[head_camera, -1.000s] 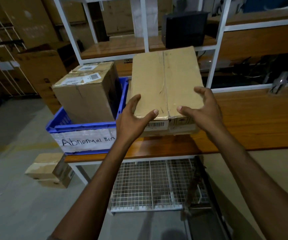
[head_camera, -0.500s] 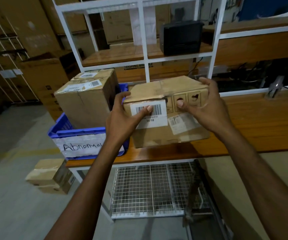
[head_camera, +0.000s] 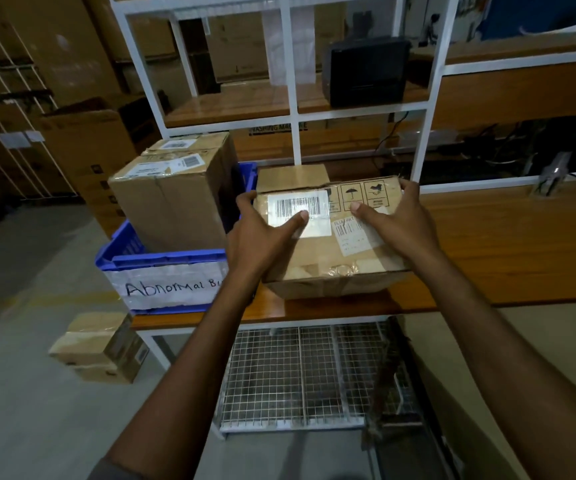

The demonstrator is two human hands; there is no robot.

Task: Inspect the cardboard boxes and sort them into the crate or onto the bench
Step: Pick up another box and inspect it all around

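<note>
Wooden bench top on a white metal frame (head_camera: 508, 247) runs across the view. At its left end sits the blue plastic crate with a white handwritten label reading "Abnormal B…" (head_camera: 162, 261). The crate already holds a tall brown cardboard box with a shipping label on top (head_camera: 172, 206), and a second taped box (head_camera: 189, 143) stands behind it. These leave little free room as seen from here. The box under inspection, a flat brown cardboard carton (head_camera: 324, 254), is just right of the crate over the bench's front edge, with its labelled face tilted up toward the camera. Whether its lower edge touches the wood cannot be told. The left hand (head_camera: 262, 237) grips the carton's left end with its fingers round the side and its thumb on the white barcode label (head_camera: 297, 206). The right hand (head_camera: 399, 223) grips the right end, with fingers curled over the far corner and its thumb near a smaller white sticker (head_camera: 352, 235). Printed handling symbols (head_camera: 359, 195) are visible. The far top edge looks ragged, and clear tape is crumpled at the near edge (head_camera: 340, 270). Judgement: this is the inspection step and the carton is not yet sorted. The next move needs a verdict on that edge and tape. If abnormal, the carton goes left and is lifted above the crate's contents. If sound, it is set flat on the bare bench to the right.
</note>
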